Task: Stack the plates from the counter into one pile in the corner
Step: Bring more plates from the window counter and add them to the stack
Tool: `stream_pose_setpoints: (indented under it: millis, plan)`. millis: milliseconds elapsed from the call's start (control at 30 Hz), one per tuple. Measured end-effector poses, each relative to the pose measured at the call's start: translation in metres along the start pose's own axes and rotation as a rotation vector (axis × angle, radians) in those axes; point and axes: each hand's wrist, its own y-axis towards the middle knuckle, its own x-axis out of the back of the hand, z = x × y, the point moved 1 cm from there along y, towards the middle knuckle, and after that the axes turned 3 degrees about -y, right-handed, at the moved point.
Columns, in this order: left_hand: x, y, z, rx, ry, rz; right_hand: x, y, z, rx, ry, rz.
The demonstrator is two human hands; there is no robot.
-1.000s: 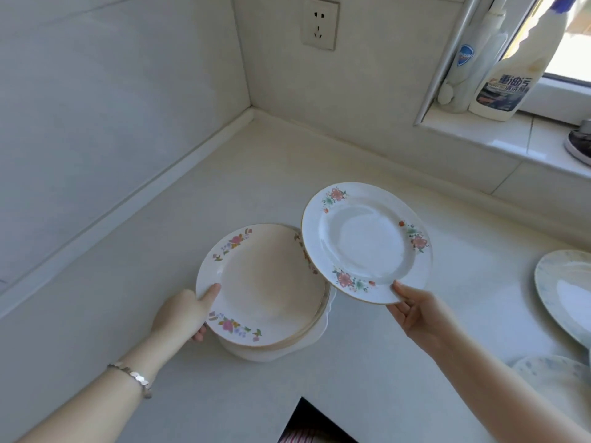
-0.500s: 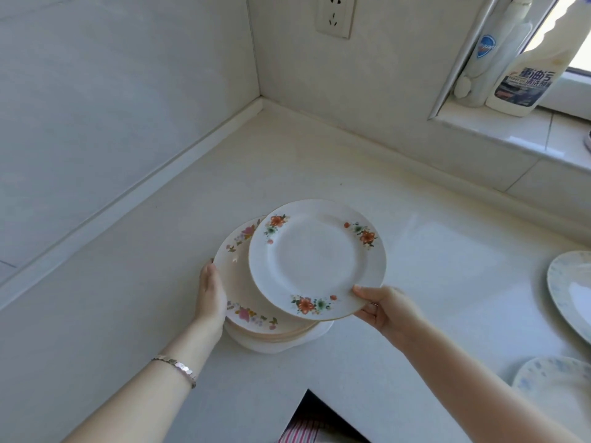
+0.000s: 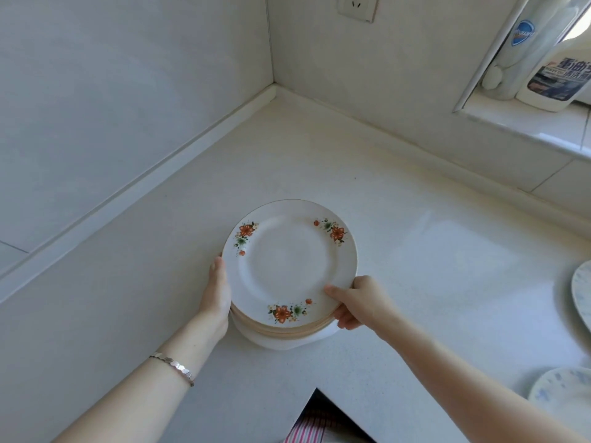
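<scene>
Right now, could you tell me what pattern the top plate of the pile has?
White with three orange flower sprays around the rim of the top plate, seen in the head view.

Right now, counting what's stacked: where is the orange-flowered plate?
Center of the head view, the orange-flowered plate tops the pile, between the left hand and right hand.

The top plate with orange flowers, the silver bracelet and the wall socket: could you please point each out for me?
Top plate (image 3: 289, 266): head view, on its plain white centre.
Silver bracelet (image 3: 174, 367): head view, on the links across the left wrist.
Wall socket (image 3: 356, 6): head view, on its faceplate at the top edge.
</scene>
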Motion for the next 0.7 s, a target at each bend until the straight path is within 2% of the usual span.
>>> stream_pose_setpoints:
  millis: [133,200,233,300,367,400,467,533,700]
  plan:
    - [0.0,0.001,-0.003,-0.02,-0.028,-0.008,0.004,0.003,0.001,-0.051,-0.361,0.036]
    - [0.0,0.001,-0.003,-0.02,-0.069,-0.02,0.009,0.005,0.004,-0.113,-0.442,0.084]
    - [0.0,0.001,-0.004,-0.02,-0.088,-0.022,0.013,0.008,0.007,-0.122,-0.444,0.067]
    - [-0.001,0.0,-0.008,-0.024,-0.122,-0.022,0.026,0.016,0.012,-0.057,-0.45,-0.119]
    - [-0.004,-0.002,-0.013,-0.051,-0.124,-0.012,0.038,0.029,0.017,0.059,-0.349,-0.348]
    - [-0.005,-0.002,-0.016,-0.071,-0.106,-0.009,0.042,0.036,0.021,0.095,-0.218,-0.359]
    - [-0.007,0.0,-0.021,-0.101,-0.077,0.0,0.037,0.051,0.028,0.141,0.079,-0.217]
    - [-0.008,0.002,-0.025,-0.124,-0.049,0.008,0.023,0.06,0.03,0.149,0.266,-0.1]
    - [-0.005,0.006,-0.021,-0.194,0.012,-0.037,0.006,0.059,0.024,0.187,0.357,-0.125]
